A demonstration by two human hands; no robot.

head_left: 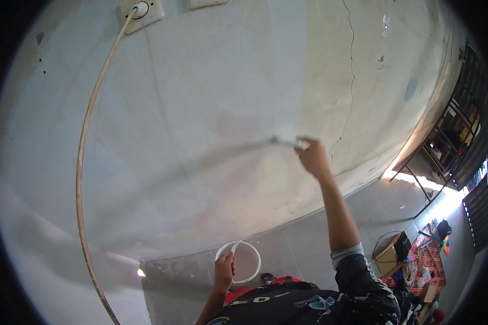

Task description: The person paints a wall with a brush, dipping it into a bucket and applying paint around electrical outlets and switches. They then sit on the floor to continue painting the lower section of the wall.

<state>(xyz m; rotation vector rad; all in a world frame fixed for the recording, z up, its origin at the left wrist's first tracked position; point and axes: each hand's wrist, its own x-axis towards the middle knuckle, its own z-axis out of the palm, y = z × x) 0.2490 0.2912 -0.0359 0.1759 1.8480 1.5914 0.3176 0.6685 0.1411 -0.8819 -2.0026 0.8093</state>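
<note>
My right hand (312, 156) is raised in front of the pale wall (228, 70), its fingers closed on the handle of a small brush (281, 141). The tip of the brush points left and lies at or close to the wall; whether it touches is hard to tell. Low in the view, my left hand (224, 269) is closed round the handle of a white bucket (258, 264), at the bucket's left side. Something pale, perhaps liquid, shows inside the bucket.
A cable (80, 157) hangs from a wall socket (146, 15) at the left. A long crack (352, 70) runs down the wall. At the right are a metal-framed rack (439, 146), a cardboard box (387, 259) and a red patterned mat (431, 260) with clutter on the tiled floor.
</note>
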